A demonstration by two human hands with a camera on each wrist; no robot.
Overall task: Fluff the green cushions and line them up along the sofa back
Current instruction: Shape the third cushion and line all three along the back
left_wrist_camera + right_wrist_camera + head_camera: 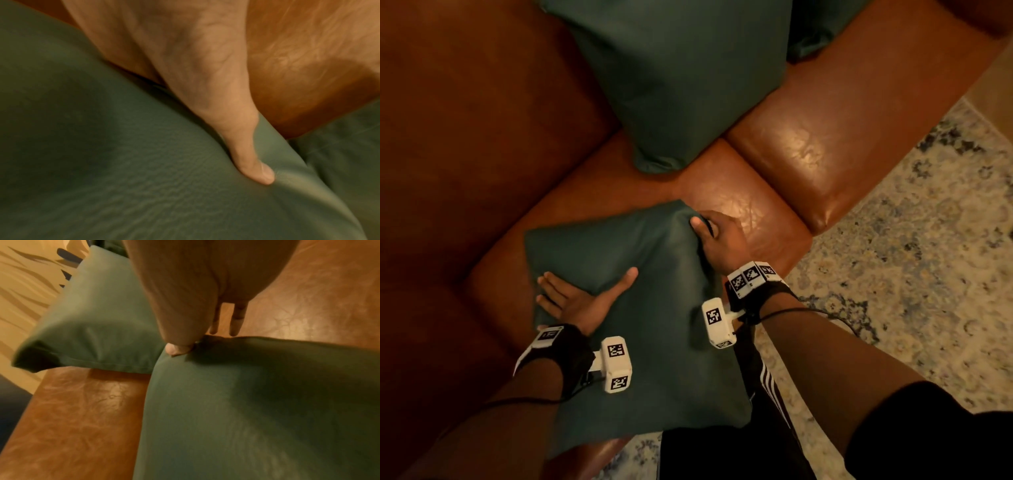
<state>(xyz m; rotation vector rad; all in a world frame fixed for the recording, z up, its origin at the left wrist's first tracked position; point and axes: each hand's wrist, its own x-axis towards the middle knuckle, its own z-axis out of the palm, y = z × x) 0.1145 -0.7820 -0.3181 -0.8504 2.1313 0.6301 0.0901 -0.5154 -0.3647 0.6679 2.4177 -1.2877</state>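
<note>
Pressing flat with spread fingers, the left hand (582, 298) steadies the near cushion (654, 342) while the right hand (717, 240) pinches its far corner.

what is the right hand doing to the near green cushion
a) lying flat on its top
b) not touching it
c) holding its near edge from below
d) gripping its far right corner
d: the right hand is curled round the far right corner of the near green cushion, thumb on top.

Near cushion (654, 329) on sofa seat (750, 205); far cushion (681, 78) behind, against sofa back (482, 120).
</note>
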